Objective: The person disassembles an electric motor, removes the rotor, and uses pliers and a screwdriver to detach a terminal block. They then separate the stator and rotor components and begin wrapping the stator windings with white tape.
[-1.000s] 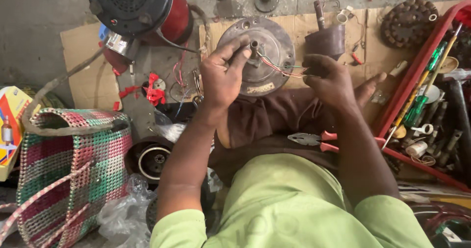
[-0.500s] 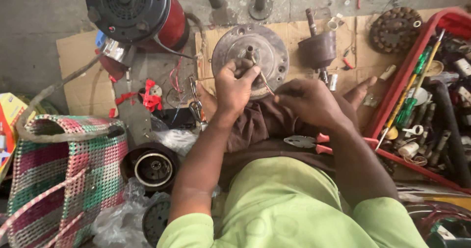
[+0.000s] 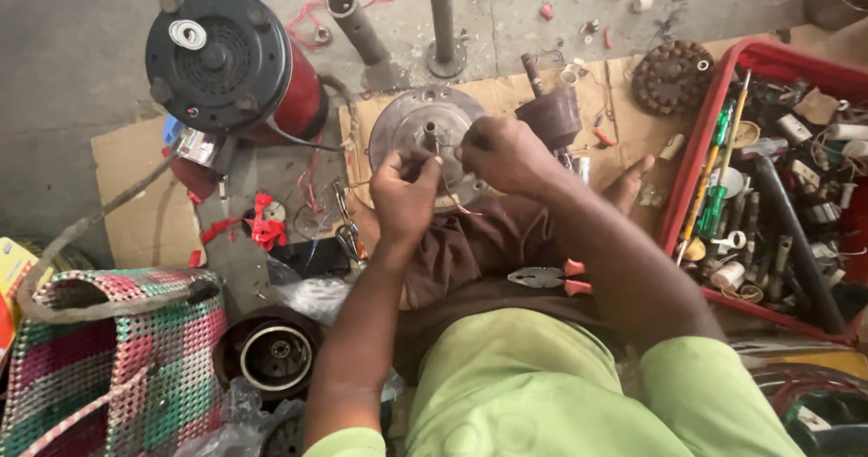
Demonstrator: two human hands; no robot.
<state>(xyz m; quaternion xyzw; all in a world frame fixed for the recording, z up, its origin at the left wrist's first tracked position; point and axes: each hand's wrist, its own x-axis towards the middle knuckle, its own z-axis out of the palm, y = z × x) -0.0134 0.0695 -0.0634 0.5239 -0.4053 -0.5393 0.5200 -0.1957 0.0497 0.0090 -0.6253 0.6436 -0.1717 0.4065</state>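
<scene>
Both hands work at the hub of a round grey motor plate (image 3: 407, 127) that lies on cardboard (image 3: 624, 104) near the middle of the floor, just past the person's knees. Left hand (image 3: 404, 197) is closed, its fingertips pinched at the short shaft (image 3: 430, 134) standing up from the plate's centre; right hand (image 3: 503, 154) is curled shut just beside it, seemingly pinching thin wires (image 3: 452, 199) that trail off the plate toward the lap, though what it grips is partly hidden by the knuckles. As a judgement: the wires look fine and could snap or pull loose from the windings if tugged too hard; the plate rests flat and unclamped, so a twist at the shaft might spin or slide it; and the pliers (image 3: 547, 279) lying on the lap, red handles pointing right, could slip off if the legs shift. Small loose parts scattered on the cardboard's far edge could easily be knocked away. Of packages and labels, little shows: a yellow printed carton (image 3: 13, 272) peeks in at the left edge of view, its print too cropped to make out; a plaid woven bag (image 3: 108, 367) in pink, green and white sits at the lower left; crumpled clear plastic (image 3: 244, 416) lies beside it. A red tray (image 3: 714, 122) of tools fills the right side, and a red-and-black motor (image 3: 231, 64) stands at the cardboard's far left corner.
</scene>
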